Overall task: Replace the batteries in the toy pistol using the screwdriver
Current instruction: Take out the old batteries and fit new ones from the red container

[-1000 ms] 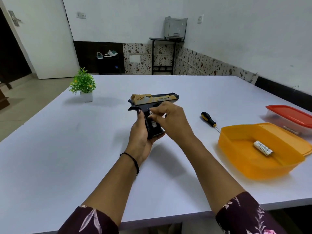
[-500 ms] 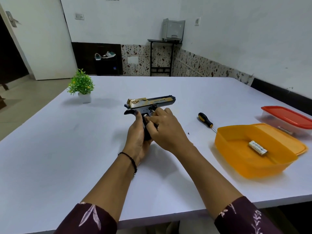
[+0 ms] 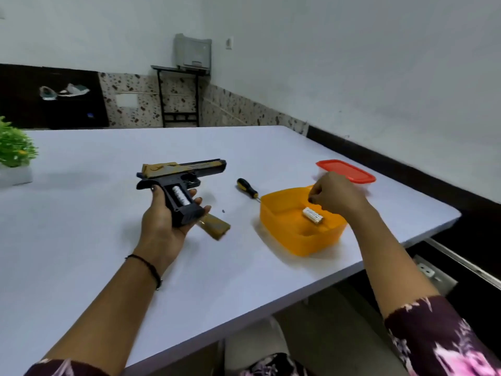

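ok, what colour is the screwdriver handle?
Black with yellow bands. The screwdriver shows best in the head view.

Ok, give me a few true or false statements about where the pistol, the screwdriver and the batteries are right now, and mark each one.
1. The left hand grips the toy pistol by its handle. True.
2. The right hand holds the screwdriver. False: the screwdriver lies on the table, and the right hand hovers over the orange container.
3. The handle's battery compartment is uncovered, with the fitted batteries showing. True.
4. The orange container is empty. False: a battery pack lies in it.
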